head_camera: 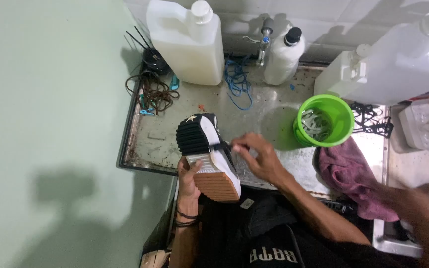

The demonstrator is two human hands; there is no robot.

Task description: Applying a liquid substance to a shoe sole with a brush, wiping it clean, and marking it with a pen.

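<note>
Over the tray's [135, 149] front edge, left hand [188, 174] grips sneaker [209, 156] sole-up, right hand [256, 158] pinching at its side; loose grip risks dropping it off the edge.

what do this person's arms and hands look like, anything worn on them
Both arms are bare, with no sleeves and no gloves in view. The left hand has thin dark cord bands looped around its wrist, a few strands close together. The right hand shows no ring, watch or band, though its forearm is blurred towards the frame edge.
</note>
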